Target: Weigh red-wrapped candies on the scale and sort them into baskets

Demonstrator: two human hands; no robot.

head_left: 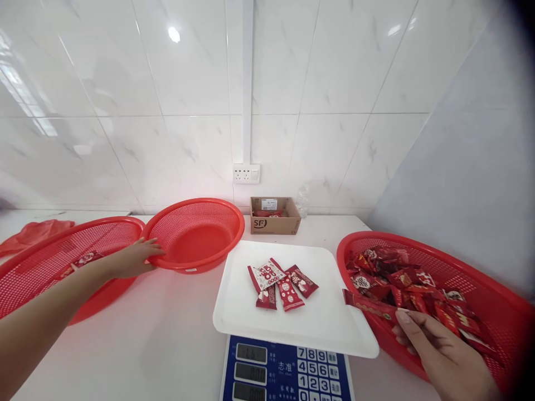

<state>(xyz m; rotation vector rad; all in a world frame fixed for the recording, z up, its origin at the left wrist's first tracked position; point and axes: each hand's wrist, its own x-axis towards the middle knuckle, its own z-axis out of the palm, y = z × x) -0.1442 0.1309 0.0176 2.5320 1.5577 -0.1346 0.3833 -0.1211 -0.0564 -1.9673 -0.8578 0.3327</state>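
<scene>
My left hand (136, 257) reaches out to the left, its fingers stretched flat on the near rim of an empty red mesh basket (217, 214). My right hand (434, 348) rests at the near edge of a red basket (507, 303) full of red snack packets (393, 278), fingers curled on the rim with a long red packet (368, 305) under the thumb. Between them a white tray (234, 317) sits on a scale (284, 370) and carries several red and white snack packets (281, 283).
A second large red basket (42, 267) at the far left holds a packet or two. A red plastic bag (35, 231) lies behind it. A small cardboard box (275, 216) stands against the tiled wall under a socket (246, 173). A wall closes in on the right.
</scene>
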